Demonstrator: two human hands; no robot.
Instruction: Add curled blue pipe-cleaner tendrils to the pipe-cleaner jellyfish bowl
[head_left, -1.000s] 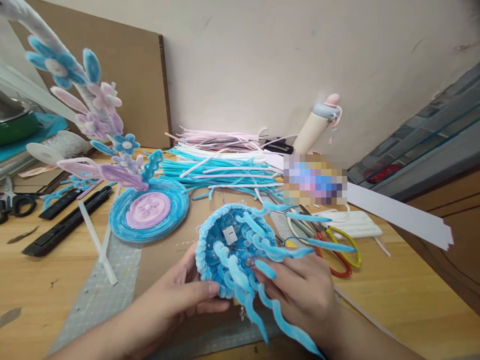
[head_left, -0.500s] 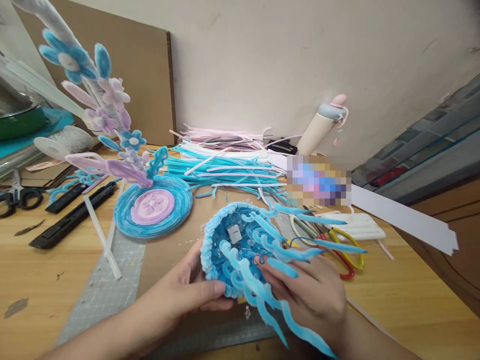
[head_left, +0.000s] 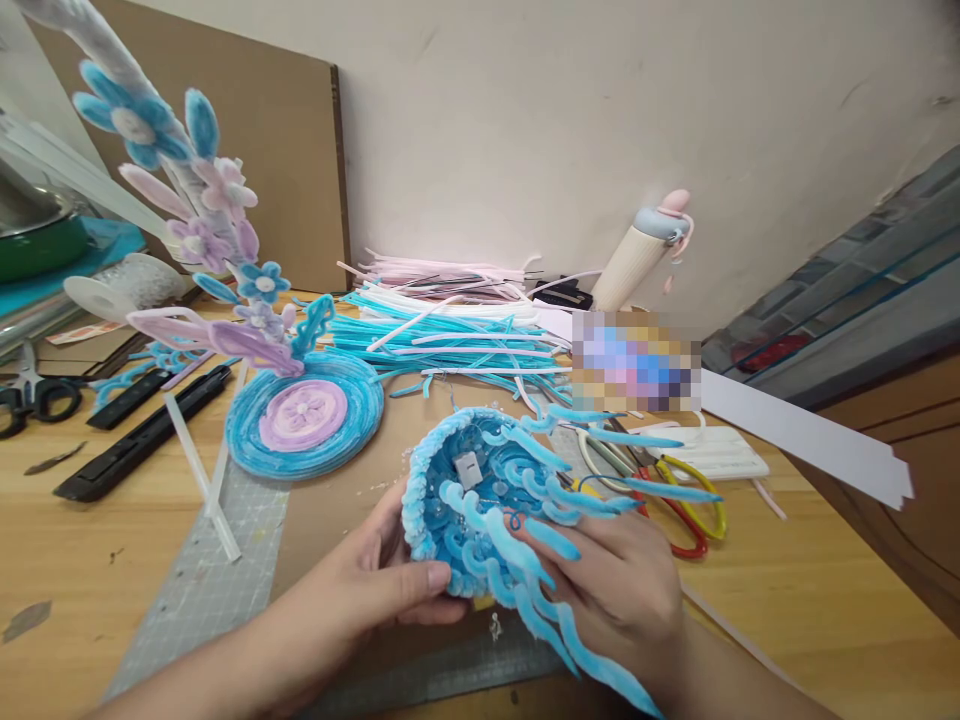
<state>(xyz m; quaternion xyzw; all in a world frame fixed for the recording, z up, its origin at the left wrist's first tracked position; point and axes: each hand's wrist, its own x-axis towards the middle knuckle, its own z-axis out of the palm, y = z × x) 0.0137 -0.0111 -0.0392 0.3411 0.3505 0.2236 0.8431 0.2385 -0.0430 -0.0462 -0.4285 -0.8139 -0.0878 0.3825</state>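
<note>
A blue pipe-cleaner jellyfish (head_left: 442, 440) is tilted so its hollow underside faces me, a bumpy ring round its rim. Inside sits a small white box (head_left: 470, 469) with a dark slot. Wavy blue tentacles (head_left: 517, 545) spread out from the hollow to the right. My left hand (head_left: 397, 570) grips the left side of the dome, thumb over the lower rim. Among the tentacles, my right hand (head_left: 622, 580) has its fingers bent in toward the hollow, closed around the tentacle side. The tentacles cover part of these fingers. A thin dark-blue wire loop (head_left: 517, 519) shows near its fingertips.
A blue and lilac coiled disc (head_left: 352, 425) with a flowered stem (head_left: 217, 215) stands left. Behind lie bundled pipe cleaners (head_left: 450, 335). Red-and-yellow-handled scissors (head_left: 686, 510), a white power strip (head_left: 720, 452) and a bottle (head_left: 637, 260) are right; a black utility knife (head_left: 142, 435) is left.
My right hand has shifted slightly left, closer to the hollow, and the tentacles have moved with it. My left hand keeps its hold on the dome. The view has shifted slightly.
</note>
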